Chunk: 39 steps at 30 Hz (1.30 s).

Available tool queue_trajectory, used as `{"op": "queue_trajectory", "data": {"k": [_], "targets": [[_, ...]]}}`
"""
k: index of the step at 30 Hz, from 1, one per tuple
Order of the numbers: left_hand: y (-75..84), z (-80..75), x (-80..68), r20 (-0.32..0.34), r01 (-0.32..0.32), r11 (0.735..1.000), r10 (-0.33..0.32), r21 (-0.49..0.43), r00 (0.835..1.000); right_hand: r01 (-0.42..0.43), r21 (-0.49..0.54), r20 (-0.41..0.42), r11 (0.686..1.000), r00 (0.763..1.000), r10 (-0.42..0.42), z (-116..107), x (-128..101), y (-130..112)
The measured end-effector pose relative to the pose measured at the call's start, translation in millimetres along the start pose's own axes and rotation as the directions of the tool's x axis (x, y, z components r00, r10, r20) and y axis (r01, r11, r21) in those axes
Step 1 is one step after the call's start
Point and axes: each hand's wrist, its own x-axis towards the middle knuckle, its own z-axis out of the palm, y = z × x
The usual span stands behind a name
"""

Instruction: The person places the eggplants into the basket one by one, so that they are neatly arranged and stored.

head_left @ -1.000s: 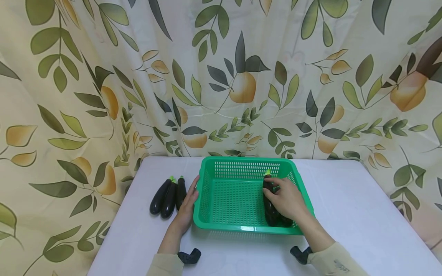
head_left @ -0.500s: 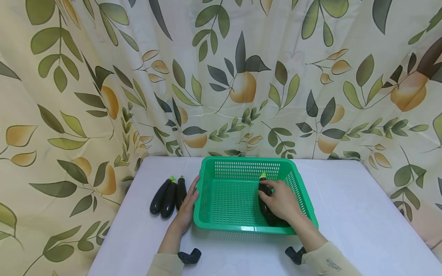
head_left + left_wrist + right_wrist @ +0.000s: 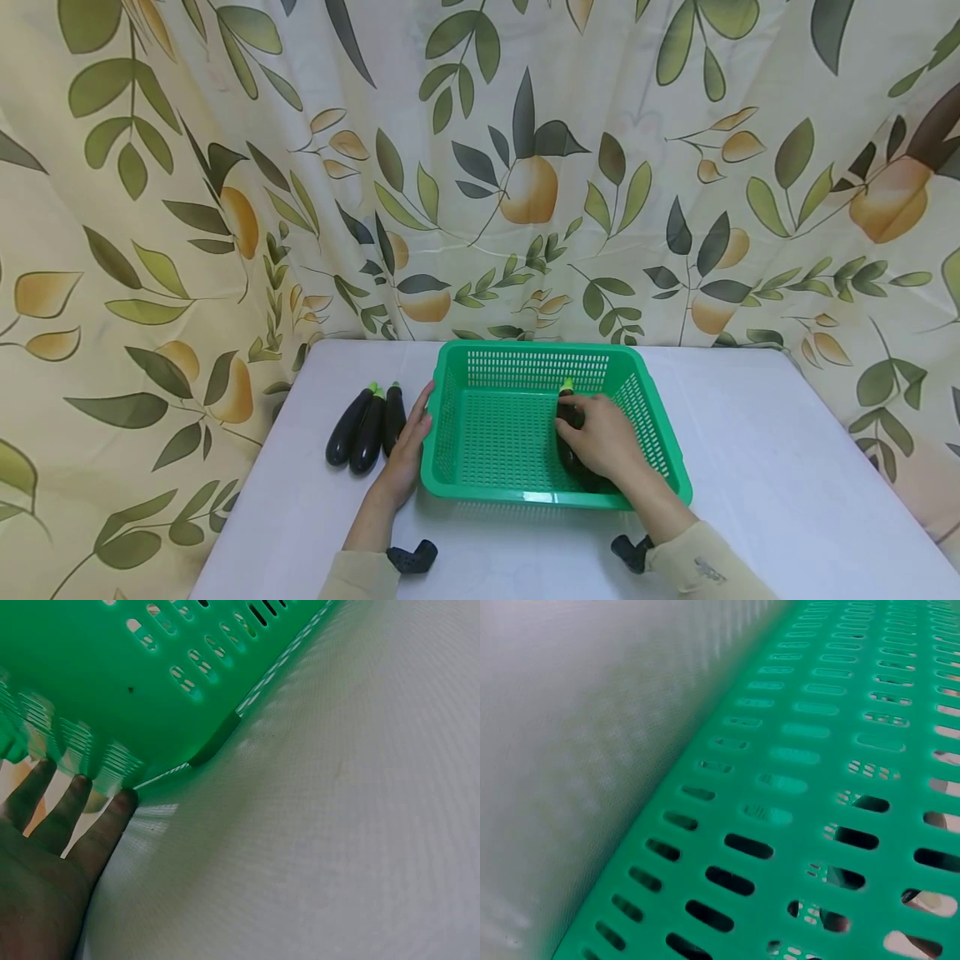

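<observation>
A green slotted basket (image 3: 525, 350) stands mid-table. My right hand (image 3: 600, 433) reaches inside it, right of centre, fingers curled over a dark purple eggplant (image 3: 565, 410) lying on the basket floor, green stem pointing away. My left hand (image 3: 408, 442) rests with straight fingers against the basket's left outer wall. The left wrist view shows those fingers (image 3: 75, 810) touching the basket's (image 3: 150, 667) lower rim. The right wrist view shows only the basket's slotted wall (image 3: 802, 757). Three more eggplants (image 3: 366, 427) lie side by side on the table, just left of my left hand.
The white table (image 3: 750, 450) is backed by a leaf-and-fruit patterned curtain (image 3: 525, 167) that wraps round the left and right sides. Black wrist mounts (image 3: 411, 557) sit at both cuffs near the front edge.
My right hand has slid the eggplant leftward inside the basket, away from the right wall. The left hand and the three outer eggplants have stayed put.
</observation>
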Motion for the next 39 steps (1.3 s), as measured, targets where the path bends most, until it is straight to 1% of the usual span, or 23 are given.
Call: {"op": "queue_trajectory", "data": {"k": [6,27,39], "targets": [[-0.3,-0.1,-0.1,0.004,0.002,1.0,-0.002,-0.004,1.0,0.002,-0.018,0.008,1.0,1.0,-0.002,4.0,1.0,-4.1],[1.0,-0.6,0.2,0.014,-0.006,1.0,0.006,-0.021,1.0,0.03,-0.146,0.028,0.989,0.999,-0.027,17.8,3.5,-8.6],[2.4,-0.4,-0.4,0.01,-0.004,1.0,0.005,-0.02,1.0,0.048,-0.18,0.042,0.983,0.998,-0.041,21.3,3.8,-7.1]]}}
